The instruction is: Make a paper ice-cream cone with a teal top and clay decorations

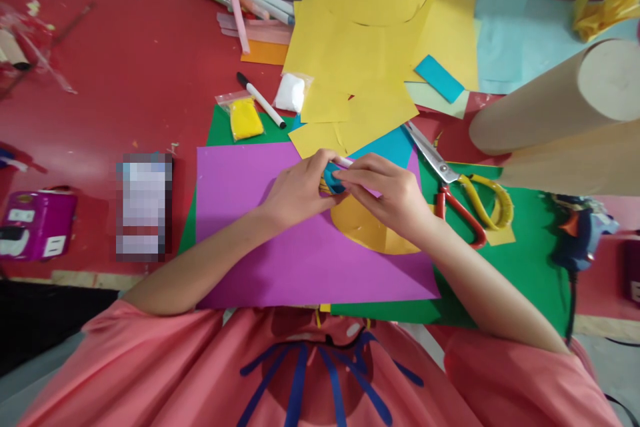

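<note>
My left hand (295,192) is closed around a small blue and yellow piece (333,177), which looks curled; its full shape is hidden by the fingers. From the other side my right hand (395,197) pinches at the same piece, fingertips on its blue part. A short white stick-like end (345,161) shows between the two hands, mostly covered. Beneath them lie a purple sheet (280,260) and a rounded yellow-orange paper shape (373,233). Scissors (450,177) with yellow and red handles rest beside my right wrist, blades partly spread.
Yellow sheets (370,47) cover the back, near pens (237,13). A marker (263,100) and packets of yellow clay-like material (245,119) and white material (290,93) lie behind the hands. At right are a large cardboard tube (540,97) and a blue glue gun (583,237); a phone (143,207) lies left.
</note>
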